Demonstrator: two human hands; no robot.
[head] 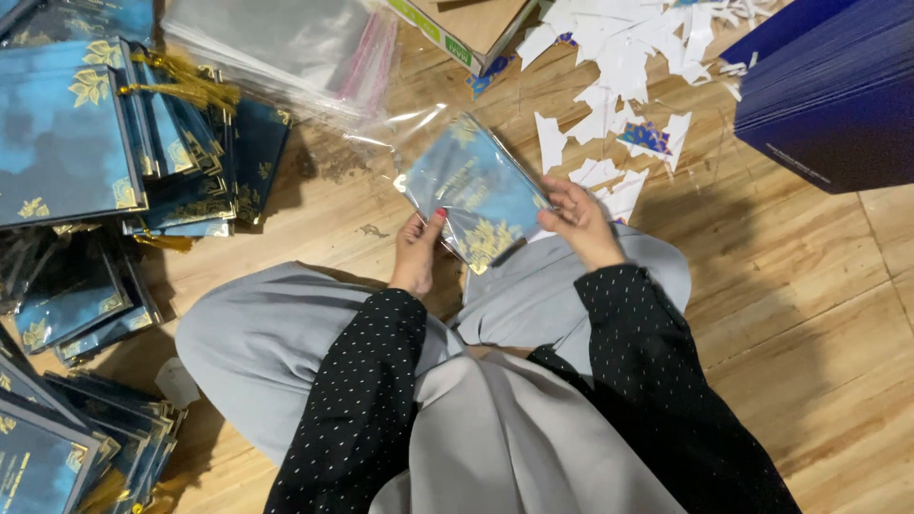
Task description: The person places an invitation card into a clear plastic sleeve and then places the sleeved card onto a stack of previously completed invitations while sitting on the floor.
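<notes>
Wooden floor (800,314), paper scraps (619,67) scattered; blue card stacks (86,143) at left. Left hand (417,249) and right hand (579,224) pinch a blue card in clear sleeve (476,186) above lap, fingers closed on its edges

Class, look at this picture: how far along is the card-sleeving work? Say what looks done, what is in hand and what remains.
Done: piles of blue cards lie at the left, some seemingly sleeved, and peeled white paper strips litter the floor. In hand: the left hand and right hand hold one blue card partly inside a clear sleeve. Left: a stack of clear sleeves and a dark blue stack wait.
</notes>
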